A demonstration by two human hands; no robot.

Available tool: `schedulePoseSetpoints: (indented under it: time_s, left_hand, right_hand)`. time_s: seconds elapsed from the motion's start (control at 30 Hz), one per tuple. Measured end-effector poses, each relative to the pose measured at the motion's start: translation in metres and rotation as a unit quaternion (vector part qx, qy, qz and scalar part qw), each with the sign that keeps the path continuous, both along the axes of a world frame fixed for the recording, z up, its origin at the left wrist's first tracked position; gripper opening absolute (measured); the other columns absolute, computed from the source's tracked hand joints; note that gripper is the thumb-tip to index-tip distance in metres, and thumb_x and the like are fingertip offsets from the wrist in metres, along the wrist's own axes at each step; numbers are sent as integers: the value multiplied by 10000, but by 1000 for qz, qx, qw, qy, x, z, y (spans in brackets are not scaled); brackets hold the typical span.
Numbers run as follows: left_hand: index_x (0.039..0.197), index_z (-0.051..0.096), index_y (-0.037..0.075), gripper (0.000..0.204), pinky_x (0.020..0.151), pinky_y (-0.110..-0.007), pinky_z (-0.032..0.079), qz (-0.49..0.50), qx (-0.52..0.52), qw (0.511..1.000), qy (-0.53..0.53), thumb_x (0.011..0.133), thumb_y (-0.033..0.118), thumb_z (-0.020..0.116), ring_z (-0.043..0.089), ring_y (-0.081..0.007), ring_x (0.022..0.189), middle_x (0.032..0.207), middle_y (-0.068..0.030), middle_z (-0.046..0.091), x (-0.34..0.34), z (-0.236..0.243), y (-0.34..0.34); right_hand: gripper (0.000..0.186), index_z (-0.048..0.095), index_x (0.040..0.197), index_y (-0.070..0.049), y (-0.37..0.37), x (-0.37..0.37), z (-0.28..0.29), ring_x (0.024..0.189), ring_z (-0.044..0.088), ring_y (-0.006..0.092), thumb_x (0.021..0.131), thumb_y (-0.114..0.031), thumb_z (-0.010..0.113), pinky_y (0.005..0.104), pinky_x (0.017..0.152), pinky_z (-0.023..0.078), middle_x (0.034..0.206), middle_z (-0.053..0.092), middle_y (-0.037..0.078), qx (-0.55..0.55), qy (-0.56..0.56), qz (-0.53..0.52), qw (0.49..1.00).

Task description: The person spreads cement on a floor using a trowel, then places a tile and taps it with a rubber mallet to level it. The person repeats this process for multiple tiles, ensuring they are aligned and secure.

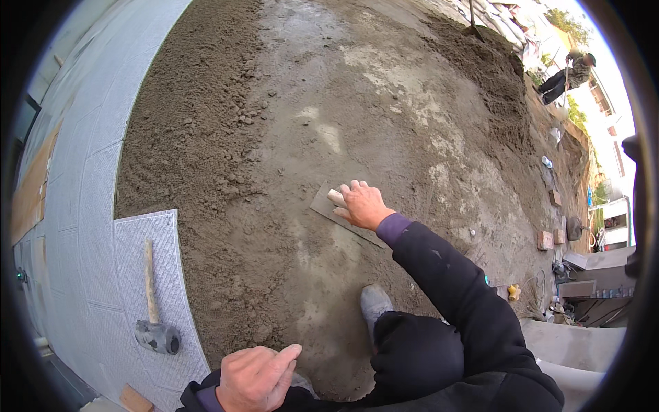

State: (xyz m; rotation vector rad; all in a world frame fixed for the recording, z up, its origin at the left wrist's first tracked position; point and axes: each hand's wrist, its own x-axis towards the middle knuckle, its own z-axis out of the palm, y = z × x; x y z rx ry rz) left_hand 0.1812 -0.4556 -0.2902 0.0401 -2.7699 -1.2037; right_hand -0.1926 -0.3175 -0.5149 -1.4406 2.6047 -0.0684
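My right hand (365,206) is closed around the handle of a flat rectangular trowel (323,200). The trowel's blade lies on the grey-brown mortar bed (274,226), partly covered by my hand. My left hand (255,378) is near the lower edge, loosely curled with nothing visible in it, apart from the mortar. To its left, a mallet (158,336) with a dark head and pale wooden handle rests on a light textured tile (161,275) at the corner of the paving. My grey shoe (375,305) stands on the mortar between my hands.
Laid light tiles (79,199) run along the left side. Loose, crumbly mortar (189,117) is spread beside them. A darker heap (491,75) lies at the far right, with another person (568,77) beyond it. Bricks (546,240) and a yellow object (513,292) lie at right.
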Motion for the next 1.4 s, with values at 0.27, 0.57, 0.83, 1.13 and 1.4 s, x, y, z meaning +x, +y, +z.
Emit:
schedulePoseSetpoints:
  time_s: [0.27,0.57,0.83,1.13,1.4]
  left_hand:
    - [1125,722,-55,187,669,-356,578,226,85,965,-103,962,32,699,757,-272,748,849,-159,756,-1,-112,-8]
    - [1208,721,-81,333,763,-298,581,195,252,887,-333,1040,195,636,764,-155,810,854,-131,796,-34,-157,47]
    - [1242,693,-92,347,788,-305,580,144,212,910,-326,1050,188,624,750,-140,847,897,-120,793,-67,-157,57]
    - [1228,686,-103,339,780,-292,577,205,273,878,-335,1053,180,619,750,-145,843,910,-113,790,-43,-153,64]
    - [1258,664,-97,342,731,-288,592,274,337,834,-341,1058,175,608,745,-175,782,877,-121,765,-17,-160,47]
  right_hand:
    - [438,622,1301,-66,-10,-77,-7,982,745,419,951,-315,701,489,872,592,1031,769,210,-79,-138,-6,987]
    - [328,733,1071,13,177,-107,51,788,630,72,983,-290,823,250,716,531,870,705,20,-467,-211,-241,824]
    - [513,742,1165,1,235,-97,-81,830,731,260,884,-418,833,395,795,582,928,744,119,-197,-67,-349,914]
    - [345,667,949,-29,218,-114,-108,642,715,226,985,-360,759,389,600,577,789,696,80,-357,-493,-482,630]
    - [293,614,1127,-20,331,-157,11,794,729,456,984,-244,738,483,692,584,865,714,276,-325,129,-269,897]
